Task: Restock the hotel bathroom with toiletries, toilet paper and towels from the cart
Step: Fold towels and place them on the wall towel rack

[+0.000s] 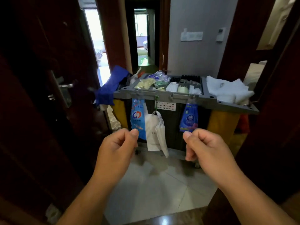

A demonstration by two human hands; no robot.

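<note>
A grey housekeeping cart (209,99) stands in the doorway ahead. Its top tray holds small toiletry packets (164,86) in compartments, and white towels (227,90) lie piled at its right end. Blue packs (189,117) and white bags (155,132) hang from its front rail. My left hand (116,148) and my right hand (206,148) hover in front of the cart, below the tray, apart from it. Both have their fingers loosely curled with nothing in them.
A dark wooden door (40,95) with a metal handle (65,86) stands open on the left. A dark door frame (276,111) bounds the right. Blue cloth (110,85) drapes over the cart's left end. Pale floor tiles (155,189) lie between me and the cart.
</note>
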